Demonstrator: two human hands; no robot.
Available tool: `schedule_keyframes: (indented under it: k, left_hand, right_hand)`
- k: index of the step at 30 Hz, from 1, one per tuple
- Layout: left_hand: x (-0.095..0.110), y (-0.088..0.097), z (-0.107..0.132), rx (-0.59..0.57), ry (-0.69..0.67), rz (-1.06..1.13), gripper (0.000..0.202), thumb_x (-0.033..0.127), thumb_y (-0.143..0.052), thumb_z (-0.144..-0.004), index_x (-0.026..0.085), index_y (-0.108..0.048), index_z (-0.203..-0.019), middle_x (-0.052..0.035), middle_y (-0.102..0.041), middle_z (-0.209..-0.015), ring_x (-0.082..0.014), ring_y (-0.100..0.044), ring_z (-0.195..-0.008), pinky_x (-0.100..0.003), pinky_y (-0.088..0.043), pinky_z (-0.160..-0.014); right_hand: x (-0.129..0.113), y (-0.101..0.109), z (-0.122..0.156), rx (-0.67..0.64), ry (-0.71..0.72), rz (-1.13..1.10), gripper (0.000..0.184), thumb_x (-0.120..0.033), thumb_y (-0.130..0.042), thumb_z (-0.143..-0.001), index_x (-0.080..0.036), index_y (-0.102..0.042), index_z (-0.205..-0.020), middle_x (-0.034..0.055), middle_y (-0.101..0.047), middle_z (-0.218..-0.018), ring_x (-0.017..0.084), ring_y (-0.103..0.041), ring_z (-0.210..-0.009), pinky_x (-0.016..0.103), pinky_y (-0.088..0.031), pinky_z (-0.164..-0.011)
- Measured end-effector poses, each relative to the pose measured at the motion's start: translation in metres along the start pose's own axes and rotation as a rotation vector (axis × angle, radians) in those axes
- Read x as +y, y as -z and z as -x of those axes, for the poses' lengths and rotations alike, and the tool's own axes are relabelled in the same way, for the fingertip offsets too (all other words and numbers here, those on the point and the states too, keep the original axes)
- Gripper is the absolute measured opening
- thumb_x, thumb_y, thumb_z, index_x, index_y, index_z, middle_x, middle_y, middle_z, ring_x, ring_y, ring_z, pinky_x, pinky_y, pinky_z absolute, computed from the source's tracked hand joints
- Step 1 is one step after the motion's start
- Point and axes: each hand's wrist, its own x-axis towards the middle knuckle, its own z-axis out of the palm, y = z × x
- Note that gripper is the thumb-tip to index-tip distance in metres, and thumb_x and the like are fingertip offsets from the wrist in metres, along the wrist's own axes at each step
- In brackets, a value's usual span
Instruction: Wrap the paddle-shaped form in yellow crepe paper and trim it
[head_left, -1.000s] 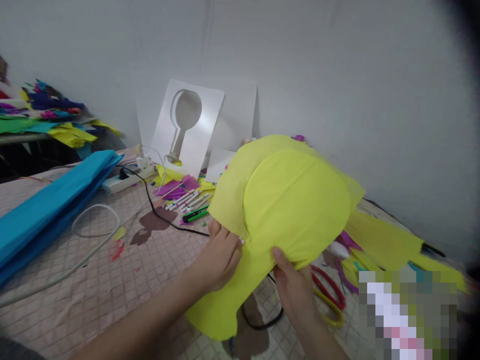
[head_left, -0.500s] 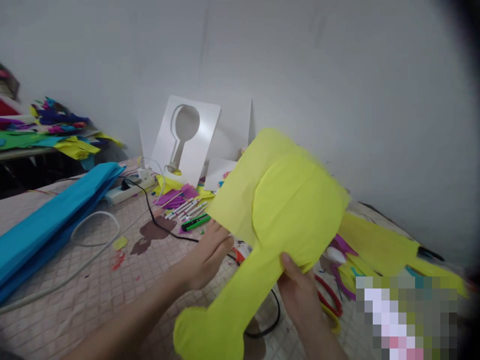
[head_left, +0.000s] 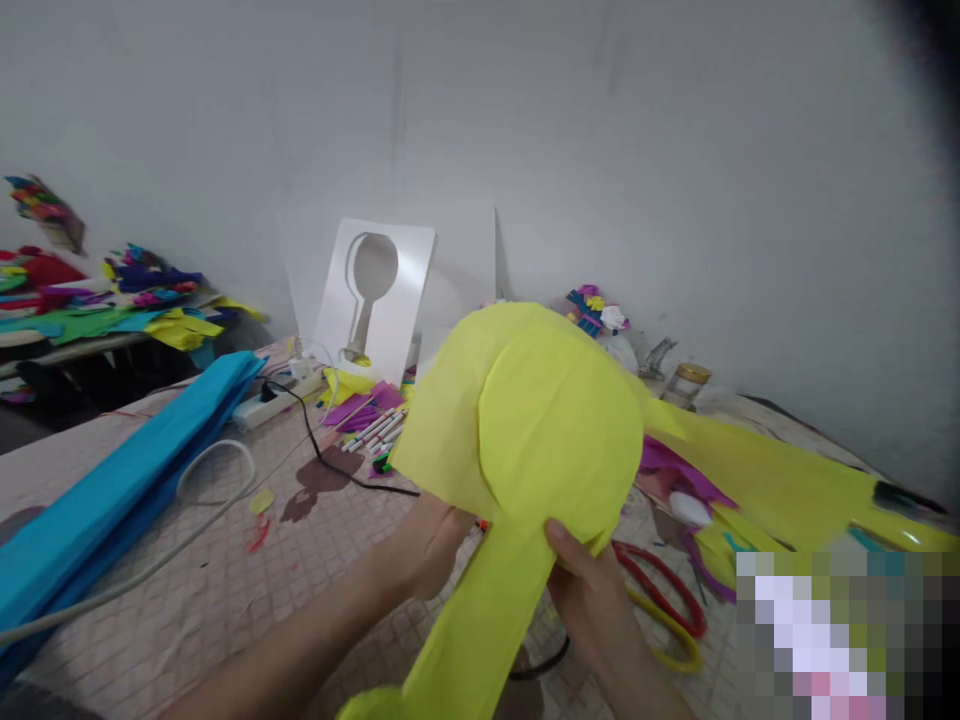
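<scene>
A large yellow paper-covered shape (head_left: 562, 430), round with a long neck and a knob at the bottom, is held up tilted before me. A thin loose flap of yellow paper (head_left: 450, 430) sticks out from its upper left edge. My right hand (head_left: 589, 590) pinches the shape at the lower right of the round part, thumb in front and fingers behind. My left hand (head_left: 435, 540) reaches behind the flap, and its fingers are hidden. Scissors (head_left: 660, 590) with red and yellow handles lie on the table beside my right hand.
A blue folded paper bundle (head_left: 135, 470) lies at left near a power strip (head_left: 274, 400) and cables. Markers (head_left: 375, 430) and purple scraps (head_left: 352, 405) lie behind. A white board with a cutout (head_left: 409, 270) leans on the wall. Yellow paper (head_left: 780, 470) and a jar (head_left: 686, 385) are at right.
The yellow shape has turned more upright and its top has dropped lower in view. My left hand's fingers have gone behind the flap. My right hand keeps its grip.
</scene>
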Motion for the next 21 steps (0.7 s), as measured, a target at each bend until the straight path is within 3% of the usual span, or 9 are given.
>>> schedule_keyframes:
  k: [8,14,17,21]
  left_hand:
    - [0.013,0.014,-0.003,0.085,0.029,-0.249,0.045,0.018,-0.026,-0.081,0.017,-0.043,-0.122,-0.0147,-0.059,-0.111,-0.0278,-0.046,-0.113,-0.047,-0.033,-0.093]
    - [0.008,0.011,0.003,0.142,-0.038,-0.426,0.036,0.023,-0.028,-0.081,0.014,-0.057,-0.101,-0.0167,-0.064,-0.093,-0.0299,-0.050,-0.108,-0.050,-0.034,-0.093]
    - [0.002,0.007,0.009,0.164,-0.036,-0.386,0.037,0.022,-0.024,-0.084,0.014,-0.059,-0.093,-0.0163,-0.066,-0.080,-0.0289,-0.052,-0.105,-0.049,-0.036,-0.091]
    - [-0.005,0.005,0.013,0.148,0.032,-0.177,0.041,0.019,-0.021,-0.084,0.020,-0.054,-0.107,-0.0126,-0.065,-0.092,-0.0250,-0.050,-0.109,-0.046,-0.036,-0.092]
  right_hand:
    - [0.002,-0.003,0.002,0.042,0.087,0.080,0.066,-0.022,-0.074,-0.059,-0.021,-0.050,-0.120,0.0086,-0.068,-0.097,0.025,-0.062,-0.092,0.041,-0.048,-0.082]
    - [0.005,0.003,0.002,-0.015,0.152,0.156,0.060,-0.021,-0.070,-0.065,-0.023,-0.049,-0.121,0.0070,-0.068,-0.097,0.023,-0.061,-0.092,0.039,-0.048,-0.081]
    - [0.004,0.003,0.003,-0.008,0.156,0.113,0.065,-0.022,-0.072,-0.062,-0.024,-0.048,-0.122,0.0069,-0.068,-0.099,0.023,-0.062,-0.090,0.039,-0.048,-0.081]
    - [0.002,0.002,0.003,-0.007,0.084,0.021,0.070,-0.019,-0.073,-0.059,-0.025,-0.046,-0.124,0.0076,-0.067,-0.102,0.024,-0.063,-0.089,0.040,-0.050,-0.080]
